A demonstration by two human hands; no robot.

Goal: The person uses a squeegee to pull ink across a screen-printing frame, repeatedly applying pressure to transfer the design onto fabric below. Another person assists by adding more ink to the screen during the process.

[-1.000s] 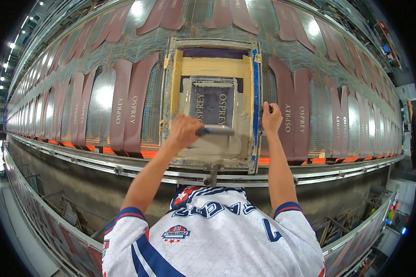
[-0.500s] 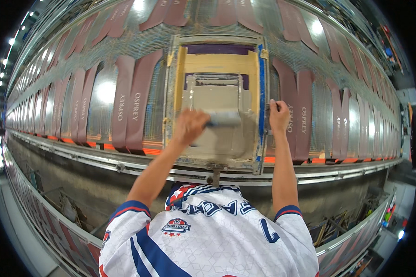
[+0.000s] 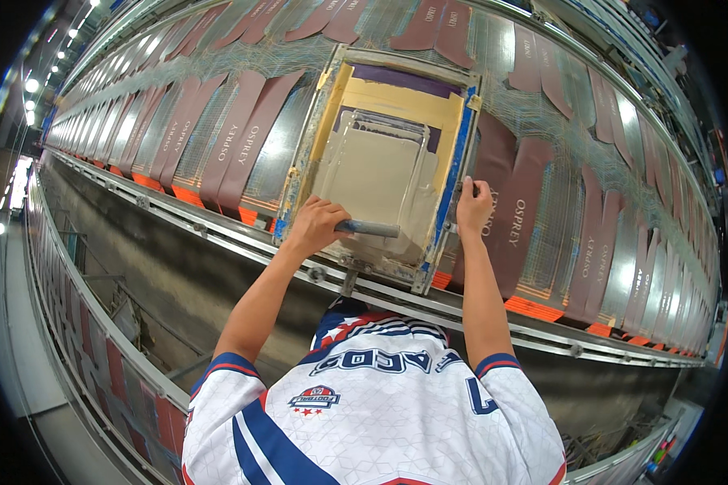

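A screen-printing frame (image 3: 408, 60) lies on the long table in front of me, lined with yellow and blue tape. Its mesh carries a spread of grey-beige ink (image 3: 372, 174). My left hand (image 3: 319, 226) is closed round one end of a squeegee (image 3: 374, 229), which lies crosswise near the frame's close end; its blade is hidden in the ink. At the frame's right rim, my right hand (image 3: 474, 207) has its fingers curled against the edge, gripping there.
Maroon cut pieces (image 3: 519, 214) with pale lettering lie in rows along the table, on both sides of the frame and behind it. A metal rail (image 3: 534, 318) follows the near edge. Another table with maroon pieces (image 3: 85, 335) stands at the lower left.
My left hand has drawn the squeegee toward me, from mid-screen to the near end. The right hand stays at the frame's right rim. The whole view has tilted.
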